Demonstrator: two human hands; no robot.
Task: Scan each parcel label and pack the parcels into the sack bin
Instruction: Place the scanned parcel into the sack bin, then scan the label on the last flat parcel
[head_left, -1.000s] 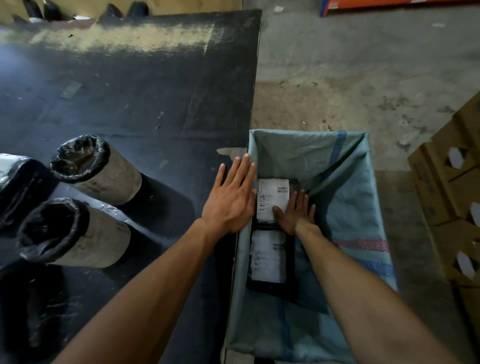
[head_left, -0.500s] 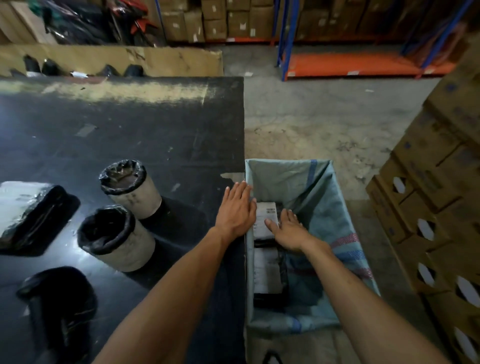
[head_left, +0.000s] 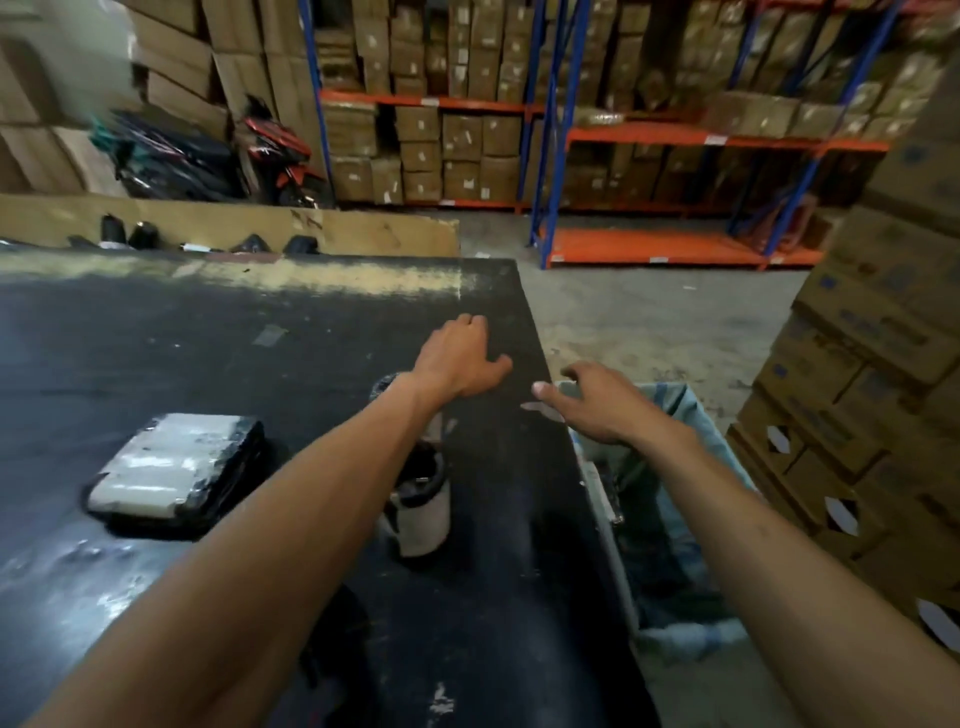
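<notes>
No legible text.
Labels on shelf cartons (head_left: 462, 135), blue marks on stacked boxes (head_left: 878, 332) at right & flat parcel (head_left: 176, 467) wrap: all too blurred to read.

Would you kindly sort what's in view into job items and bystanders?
Job: flat parcel, cylindrical parcel, sack bin, left hand and right hand, both empty.
Bystanders: table, shelving, stacked cartons.
</notes>
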